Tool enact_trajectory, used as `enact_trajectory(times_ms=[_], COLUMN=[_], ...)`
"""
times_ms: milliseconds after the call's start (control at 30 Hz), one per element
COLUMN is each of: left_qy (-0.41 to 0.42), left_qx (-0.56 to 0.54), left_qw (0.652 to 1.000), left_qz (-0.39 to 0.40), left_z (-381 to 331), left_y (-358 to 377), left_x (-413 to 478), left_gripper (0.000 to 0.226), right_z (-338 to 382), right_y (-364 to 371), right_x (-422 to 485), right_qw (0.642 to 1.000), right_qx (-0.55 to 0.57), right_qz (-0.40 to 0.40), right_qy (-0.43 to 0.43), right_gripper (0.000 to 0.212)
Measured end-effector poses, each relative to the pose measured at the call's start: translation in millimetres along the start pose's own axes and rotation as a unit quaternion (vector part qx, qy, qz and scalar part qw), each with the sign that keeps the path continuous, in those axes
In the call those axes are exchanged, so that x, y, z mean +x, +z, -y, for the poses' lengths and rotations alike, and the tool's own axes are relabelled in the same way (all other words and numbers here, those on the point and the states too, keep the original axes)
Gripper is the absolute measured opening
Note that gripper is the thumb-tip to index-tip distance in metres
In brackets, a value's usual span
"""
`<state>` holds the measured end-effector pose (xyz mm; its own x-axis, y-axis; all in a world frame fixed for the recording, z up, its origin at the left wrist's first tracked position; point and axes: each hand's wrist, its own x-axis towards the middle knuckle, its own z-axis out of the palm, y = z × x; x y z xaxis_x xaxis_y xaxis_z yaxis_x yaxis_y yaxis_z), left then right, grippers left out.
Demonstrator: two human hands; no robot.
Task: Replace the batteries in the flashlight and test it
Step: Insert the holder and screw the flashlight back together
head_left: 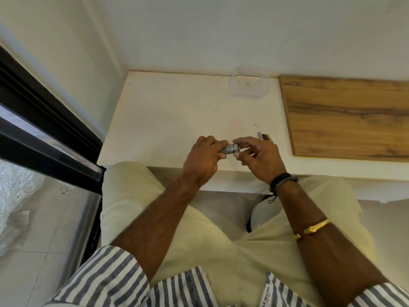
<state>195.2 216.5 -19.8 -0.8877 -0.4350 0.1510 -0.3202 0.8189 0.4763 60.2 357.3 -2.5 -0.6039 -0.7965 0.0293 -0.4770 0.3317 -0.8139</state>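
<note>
A small silver flashlight (228,149) lies level between both hands, just above the front edge of the white table (168,116). My left hand (202,158) wraps its body, hiding most of it. My right hand (256,155) pinches the flashlight's right end with thumb and fingertips; I cannot tell whether that end piece is joined or loose. Behind my right hand, a few batteries (265,137) lie side by side on the table, partly hidden by my fingers.
A clear plastic container (249,86) stands at the back of the table by the wall. A wooden board (345,116) covers the table's right part. A dark-framed glass door (44,138) runs along the left. My knees sit under the table edge.
</note>
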Motion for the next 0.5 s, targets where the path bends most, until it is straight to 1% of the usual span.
enact_trajectory(times_ms=[100,167,267,333,367,433,500], left_qy=[0.007,0.016,0.029,0.038,0.039,0.029,0.012], left_qx=[-0.004,-0.004,-0.002,0.000,-0.001,-0.006,-0.005], left_qw=[1.000,1.000,1.000,0.999,0.999,1.000,1.000], left_qz=[-0.006,-0.006,-0.006,-0.005,-0.007,-0.008,-0.006], left_z=[-0.2,-1.1,-4.1,-5.0,-4.9,-3.9,-2.2], left_y=[-0.3,-0.4,-0.7,-0.3,-0.1,0.0,-0.4], left_x=[-0.3,-0.8,-0.3,-0.2,-0.3,-0.4,0.2], left_gripper=[0.032,0.031,0.031,0.030,0.030,0.030,0.031], right_z=[1.1,3.0,3.7,3.9,4.4,5.5,4.5], right_y=[0.6,-0.1,1.0,1.9,2.2,1.9,-0.9], right_x=[-0.9,-1.4,0.0,0.3,0.3,-0.4,0.3], right_qw=[1.000,1.000,0.996,0.993,0.993,0.997,0.999], right_qx=[-0.007,-0.019,-0.082,-0.109,-0.102,-0.033,0.015], right_qz=[-0.008,-0.012,-0.027,-0.027,-0.025,-0.013,0.004], right_qy=[-0.001,0.009,0.024,0.044,0.053,0.065,0.039], right_gripper=[0.024,0.026,0.046,0.055,0.054,0.044,0.034])
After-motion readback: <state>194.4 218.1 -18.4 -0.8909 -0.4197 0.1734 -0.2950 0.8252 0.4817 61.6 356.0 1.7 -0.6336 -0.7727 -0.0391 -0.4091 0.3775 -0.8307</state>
